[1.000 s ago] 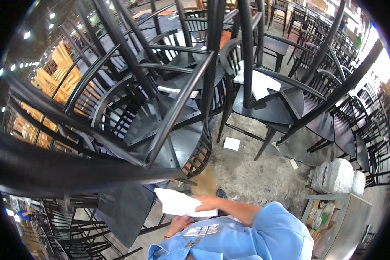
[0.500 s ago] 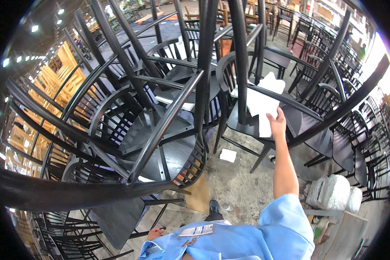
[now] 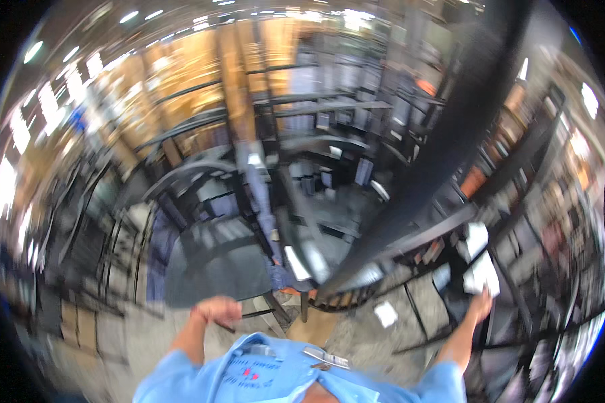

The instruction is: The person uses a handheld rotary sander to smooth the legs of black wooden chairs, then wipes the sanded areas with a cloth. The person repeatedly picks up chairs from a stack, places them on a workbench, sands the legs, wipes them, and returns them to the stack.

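Note:
At the right, my right hand (image 3: 480,305) is closed on the lower end of a crumpled white sheet (image 3: 481,272); whether it is cloth or foam does not show. The sheet hangs by dark chair parts. My left hand (image 3: 218,310) is at the front edge of a black chair seat (image 3: 215,265). Its fingers look bent but are smeared by motion, and a dark leg tip shows just below. Ahead stands another black chair (image 3: 326,208), with an upturned chair's thick black leg (image 3: 417,181) crossing above it.
A white scrap (image 3: 385,314) lies on the concrete floor beside a flat piece of brown cardboard (image 3: 314,327). Black chairs crowd both sides, and pale wooden frames (image 3: 188,67) are stacked behind. Upturned legs and rails cross the space ahead at several heights.
My view has swung left and is blurred. The left hand has come up from low by my body to the chair seat's edge. The right hand still holds the white sheet, now farther right in view.

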Tool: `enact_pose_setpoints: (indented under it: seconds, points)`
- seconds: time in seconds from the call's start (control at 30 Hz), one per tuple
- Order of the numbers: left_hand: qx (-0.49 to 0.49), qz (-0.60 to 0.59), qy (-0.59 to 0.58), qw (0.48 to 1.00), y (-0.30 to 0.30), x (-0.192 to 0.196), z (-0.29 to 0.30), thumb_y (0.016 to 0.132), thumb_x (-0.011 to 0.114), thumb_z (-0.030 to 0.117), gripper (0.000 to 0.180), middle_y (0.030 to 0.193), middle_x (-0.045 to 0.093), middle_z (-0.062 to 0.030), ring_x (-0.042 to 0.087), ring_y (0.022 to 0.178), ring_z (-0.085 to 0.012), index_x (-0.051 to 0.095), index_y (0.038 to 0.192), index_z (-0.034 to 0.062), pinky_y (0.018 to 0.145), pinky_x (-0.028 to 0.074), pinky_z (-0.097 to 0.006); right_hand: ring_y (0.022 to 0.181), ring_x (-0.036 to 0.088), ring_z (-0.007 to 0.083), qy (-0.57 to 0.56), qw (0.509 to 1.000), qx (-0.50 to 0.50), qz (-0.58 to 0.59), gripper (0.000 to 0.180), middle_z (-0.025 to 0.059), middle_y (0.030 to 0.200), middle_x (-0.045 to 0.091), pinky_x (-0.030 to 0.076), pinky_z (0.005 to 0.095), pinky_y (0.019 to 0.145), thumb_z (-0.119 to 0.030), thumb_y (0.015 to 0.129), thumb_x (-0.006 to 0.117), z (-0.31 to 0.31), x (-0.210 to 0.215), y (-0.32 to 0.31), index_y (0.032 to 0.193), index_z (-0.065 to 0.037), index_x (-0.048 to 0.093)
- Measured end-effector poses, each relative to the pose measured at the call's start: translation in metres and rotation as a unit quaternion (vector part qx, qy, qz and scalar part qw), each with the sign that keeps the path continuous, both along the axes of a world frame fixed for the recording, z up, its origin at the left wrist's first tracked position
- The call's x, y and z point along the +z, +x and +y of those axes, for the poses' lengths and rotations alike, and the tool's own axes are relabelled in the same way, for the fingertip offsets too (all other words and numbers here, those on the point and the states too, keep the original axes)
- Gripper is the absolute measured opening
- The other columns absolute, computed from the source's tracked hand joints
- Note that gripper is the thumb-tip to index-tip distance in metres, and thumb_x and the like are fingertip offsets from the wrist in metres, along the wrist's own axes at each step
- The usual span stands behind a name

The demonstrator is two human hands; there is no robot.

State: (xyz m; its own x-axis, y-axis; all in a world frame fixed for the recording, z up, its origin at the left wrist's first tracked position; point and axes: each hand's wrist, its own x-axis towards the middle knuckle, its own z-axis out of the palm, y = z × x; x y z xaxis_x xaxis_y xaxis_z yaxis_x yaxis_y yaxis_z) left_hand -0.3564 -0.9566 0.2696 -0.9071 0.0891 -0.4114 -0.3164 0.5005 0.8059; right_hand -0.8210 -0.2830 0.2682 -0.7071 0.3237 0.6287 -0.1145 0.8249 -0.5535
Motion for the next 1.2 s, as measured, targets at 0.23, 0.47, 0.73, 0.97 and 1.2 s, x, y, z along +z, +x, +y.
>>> enact_pose_setpoints:
  seconds: [0.23, 0.47, 0.73, 0.97, 1.2]
  points:
    - [0.590, 0.268, 0.098, 0.755, -0.056, 0.066, -0.178, 0.094, 0.058, 0.044, 0.044, 0.092, 0.064, -0.0016, 0.057, 0.084, -0.0134, 0.063, 0.098, 0.0009, 0.075, 0.046, -0.029, 0.087, 0.063, 0.0392, -0.142, 0.952, -0.060, -0.264, 0.052, 0.0244, 0.103, 0.064, 0.052, 0.0444, 0.072, -0.048, 0.093, 0.054, -0.116, -0.091, 0.210, 0.124, -0.006, 0.060]
    - [0.654, 0.268, -0.043, 0.706, -0.152, 0.059, -0.319, 0.089, 0.048, 0.067, 0.097, 0.139, 0.043, -0.0339, 0.040, 0.134, -0.0411, 0.032, 0.141, -0.0126, 0.112, 0.031, -0.040, 0.087, 0.063, 0.0389, -0.205, 0.828, 0.056, -0.519, 0.056, 0.0237, 0.108, 0.063, 0.052, 0.0457, 0.072, -0.051, 0.093, 0.055, -0.293, -0.108, 0.372, 0.127, -0.007, 0.057]
    - [0.594, 0.266, 0.107, 0.751, -0.172, 0.063, -0.374, 0.088, 0.048, 0.070, 0.089, 0.121, 0.059, -0.0324, 0.053, 0.121, -0.0414, 0.057, 0.119, -0.0129, 0.100, 0.041, -0.041, 0.088, 0.064, 0.0387, -0.262, 0.738, 0.032, -0.621, 0.060, 0.0229, 0.112, 0.062, 0.052, 0.0472, 0.073, -0.054, 0.092, 0.055, -0.325, -0.088, 0.484, 0.131, -0.008, 0.054]
    - [0.562, 0.323, 0.138, 0.749, -0.103, 0.076, -0.284, 0.089, 0.030, 0.078, 0.079, 0.060, 0.050, -0.0029, 0.048, 0.060, -0.0187, 0.050, 0.058, 0.0082, 0.057, 0.035, -0.035, 0.089, 0.064, 0.0384, -0.350, 0.681, 0.119, -0.633, 0.065, 0.0221, 0.117, 0.061, 0.052, 0.0485, 0.073, -0.056, 0.091, 0.056, -0.327, -0.112, 0.468, 0.134, -0.009, 0.050]
    - [0.504, 0.423, 0.106, 0.746, 0.013, 0.100, -0.165, 0.093, 0.023, 0.074, 0.074, 0.065, 0.046, -0.0001, 0.045, 0.065, -0.0141, 0.050, 0.072, 0.0078, 0.062, 0.036, -0.032, 0.099, 0.066, 0.0302, -0.457, 0.628, 0.337, -0.533, 0.064, 0.0186, 0.114, 0.065, 0.055, 0.0424, 0.082, -0.047, 0.089, 0.064, -0.416, -0.103, 0.437, 0.133, -0.002, 0.050]
